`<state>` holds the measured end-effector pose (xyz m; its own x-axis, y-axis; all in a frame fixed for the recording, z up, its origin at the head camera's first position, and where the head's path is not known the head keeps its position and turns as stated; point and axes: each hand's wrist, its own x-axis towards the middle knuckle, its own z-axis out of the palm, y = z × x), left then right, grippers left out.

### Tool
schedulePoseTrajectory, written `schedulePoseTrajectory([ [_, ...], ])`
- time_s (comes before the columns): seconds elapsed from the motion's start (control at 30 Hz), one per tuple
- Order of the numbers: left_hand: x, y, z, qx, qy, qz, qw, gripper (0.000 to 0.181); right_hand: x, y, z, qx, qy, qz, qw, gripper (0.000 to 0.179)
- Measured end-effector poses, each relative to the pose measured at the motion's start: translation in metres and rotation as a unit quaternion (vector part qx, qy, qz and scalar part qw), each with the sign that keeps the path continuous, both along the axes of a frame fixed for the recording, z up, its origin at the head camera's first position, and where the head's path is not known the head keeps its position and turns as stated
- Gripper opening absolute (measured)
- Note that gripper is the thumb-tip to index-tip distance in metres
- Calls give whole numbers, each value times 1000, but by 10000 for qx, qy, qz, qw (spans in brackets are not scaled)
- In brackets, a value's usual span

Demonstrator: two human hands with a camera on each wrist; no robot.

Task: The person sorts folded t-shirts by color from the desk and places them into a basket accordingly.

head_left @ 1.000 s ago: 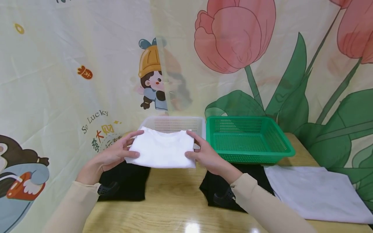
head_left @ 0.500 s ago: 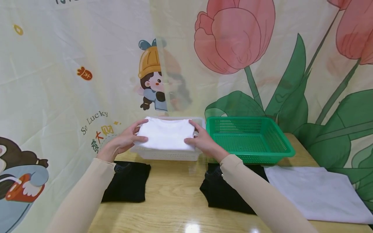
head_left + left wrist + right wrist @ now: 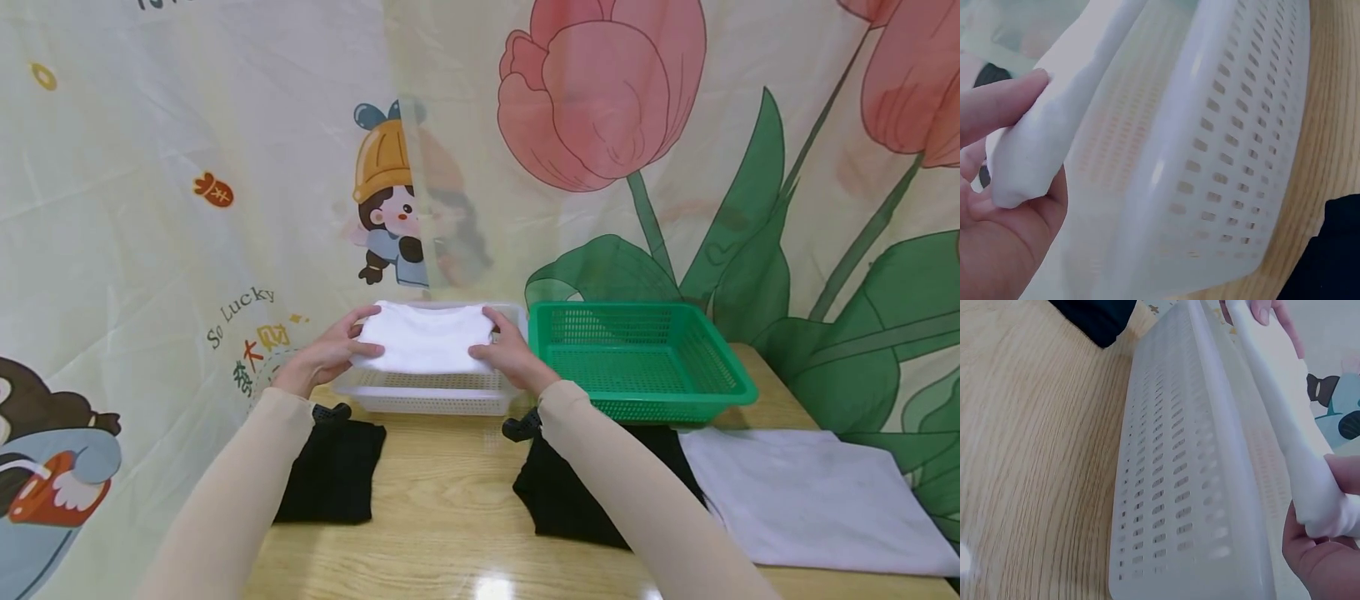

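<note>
A folded white shirt (image 3: 427, 340), its neckline toward the wall, is held over the white perforated basket (image 3: 427, 402). My left hand (image 3: 330, 350) pinches its left end, thumb on top and fingers beneath. At the other end my right hand (image 3: 513, 350) grips it the same way. In the left wrist view the thick folded edge of the shirt (image 3: 1054, 119) lies between thumb and fingers, above the basket's rim (image 3: 1166, 137). The right wrist view shows the shirt (image 3: 1291, 425) spanning both hands, beside the basket wall (image 3: 1172, 462). The shirt hides part of the basket's inside.
A green basket (image 3: 637, 408) stands right of the white one. Folded black cloth (image 3: 337, 475) lies at the left, another black cloth (image 3: 555, 492) under the right forearm. A folded pale cloth (image 3: 817, 500) is at the right on the wooden table (image 3: 435, 517). A printed curtain (image 3: 300, 167) hangs behind.
Both hands have carried the folded white shirt away from me, from in front of the white basket to above it. In the last half second it has shifted slightly farther. Both hands keep their grip.
</note>
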<state>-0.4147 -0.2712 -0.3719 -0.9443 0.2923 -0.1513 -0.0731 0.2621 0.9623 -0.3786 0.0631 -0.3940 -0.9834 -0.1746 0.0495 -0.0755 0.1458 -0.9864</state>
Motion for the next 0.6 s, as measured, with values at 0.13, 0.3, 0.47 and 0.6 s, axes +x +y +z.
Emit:
schedulePoseTrajectory([
  [0.13,-7,3,-10,-50,16,75,10000,99,-7,-3,-6,31,-122,-164,9998,87],
  [0.3,-15,9,-21,-88,-15,129,9999,100,-12,-6,-10,6,-273,-431,9987,86],
  [0.47,-22,11,-28,-89,-30,188,9998,99,-19,-10,-18,118,-368,-546,9978,86],
  [0.6,-27,13,-32,-78,-11,227,9997,97,-23,-12,-22,122,-355,-585,9976,87],
])
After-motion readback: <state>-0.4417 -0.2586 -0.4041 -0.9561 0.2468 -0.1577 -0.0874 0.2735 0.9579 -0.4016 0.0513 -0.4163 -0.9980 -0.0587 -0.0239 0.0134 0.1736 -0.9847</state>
